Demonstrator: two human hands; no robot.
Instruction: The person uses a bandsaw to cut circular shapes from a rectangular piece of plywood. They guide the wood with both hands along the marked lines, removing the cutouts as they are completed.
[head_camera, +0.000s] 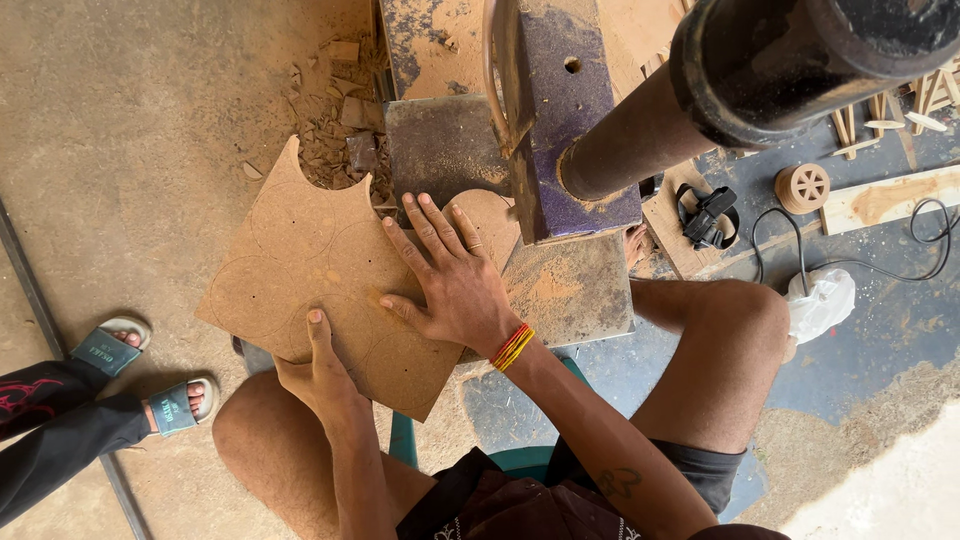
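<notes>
Head view: right hand (455, 275) spread flat, pressing the brown board (320, 270) onto the saw table (570, 285), left hand (320, 375) pinching its near edge; advisable to feed slowly along the drawn circles, fingers kept left of the blade

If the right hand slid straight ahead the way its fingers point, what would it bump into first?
Probably the machine's dusty metal table. The right hand lies flat on the brown board, fingers pointing toward that table just beyond the board's edge. Depth is hard to judge from above.
</notes>
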